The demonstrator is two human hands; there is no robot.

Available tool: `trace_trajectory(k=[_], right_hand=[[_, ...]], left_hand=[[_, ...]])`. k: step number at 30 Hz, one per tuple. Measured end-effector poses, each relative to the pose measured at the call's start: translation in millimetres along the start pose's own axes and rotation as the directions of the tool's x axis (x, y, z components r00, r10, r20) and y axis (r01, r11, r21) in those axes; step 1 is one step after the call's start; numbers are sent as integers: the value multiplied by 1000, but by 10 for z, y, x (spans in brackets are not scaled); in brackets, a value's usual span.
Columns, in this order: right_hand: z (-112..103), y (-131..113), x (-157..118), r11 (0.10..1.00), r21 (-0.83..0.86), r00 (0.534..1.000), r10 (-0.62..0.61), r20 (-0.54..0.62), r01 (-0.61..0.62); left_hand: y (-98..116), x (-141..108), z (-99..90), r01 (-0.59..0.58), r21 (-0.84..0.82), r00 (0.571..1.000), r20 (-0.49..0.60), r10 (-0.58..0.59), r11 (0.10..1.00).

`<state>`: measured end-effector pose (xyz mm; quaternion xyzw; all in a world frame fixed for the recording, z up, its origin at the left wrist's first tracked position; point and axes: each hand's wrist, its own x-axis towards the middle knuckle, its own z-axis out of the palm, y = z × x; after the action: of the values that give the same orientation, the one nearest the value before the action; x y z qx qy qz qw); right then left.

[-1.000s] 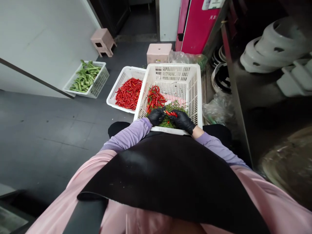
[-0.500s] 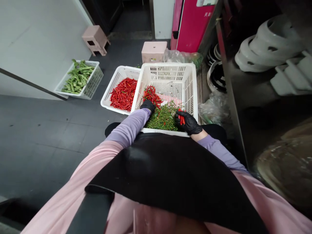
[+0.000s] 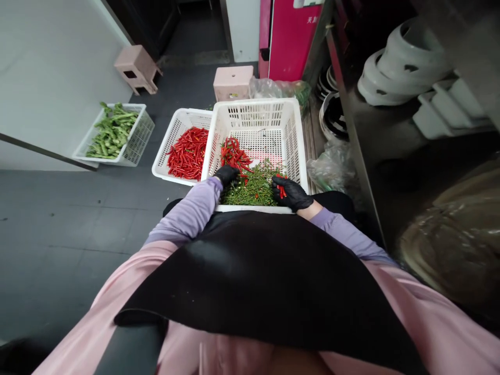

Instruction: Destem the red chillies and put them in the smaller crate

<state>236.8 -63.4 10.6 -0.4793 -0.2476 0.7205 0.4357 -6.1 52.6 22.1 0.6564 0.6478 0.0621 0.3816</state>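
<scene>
A deep white plastic basket (image 3: 255,105) stands between my knees. Red chili peppers (image 3: 233,151) lie in a pile at its left side, and a heap of green chili stems (image 3: 252,190) fills its near end. My left hand (image 3: 227,175), in a black glove, is at the near edge of the pepper pile, fingers curled over the stems. Red shows by its fingertips, but what they pinch is hidden. Over the right end of the stems, my black-gloved right hand (image 3: 292,194) is closed around several red chili peppers (image 3: 282,190).
A shallower white basket (image 3: 158,164) of red chilies adjoins on the left. Farther left stands a basket (image 3: 136,151) of green vegetables. Two pink stools (image 3: 233,78) stand ahead. Plastic bags (image 3: 332,169) and a metal shelf (image 3: 361,151) with white ware are on the right.
The view has shifted a little, so most things sit farther left. My left hand has moved slightly toward the stems. My right hand still holds red chili peppers.
</scene>
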Motion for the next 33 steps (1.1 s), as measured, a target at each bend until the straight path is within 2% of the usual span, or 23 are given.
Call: trace_trajectory(k=[3,6,8,12,15,24,28,31,33], right_hand=[[172,-43,54,997,62,998,42,-53,-39],[382,-121,118,999,50,999,-20,-37,22],[487,-180,164,996,-3,996,-89,-13,89],[533,-264,201,955,-180,972,-230,49,235],[482,-257,165,924,-245,953,-303,-2,294],[383,-134,214,894,-199,878,-438,-195,401],[327,-162,272,837,-269,833,-528,-166,476],[334,-133,289,788,-267,786,-601,-144,554],[354,-96,292,794,-258,796,-593,-125,551]], left_hand=[[78,-299,-27,-30,-283,997,64,50,959],[172,-532,-39,-43,-570,976,151,156,820],[232,-618,-33,-40,-636,963,182,200,770],[292,-658,25,-33,-660,966,173,194,750],[269,-641,82,-34,-647,972,157,176,762],[121,-494,193,-98,-602,962,145,230,793],[67,-456,219,-71,-619,965,157,211,782],[90,-481,245,-94,-648,972,104,210,756],[133,-517,264,-125,-668,978,40,203,734]])
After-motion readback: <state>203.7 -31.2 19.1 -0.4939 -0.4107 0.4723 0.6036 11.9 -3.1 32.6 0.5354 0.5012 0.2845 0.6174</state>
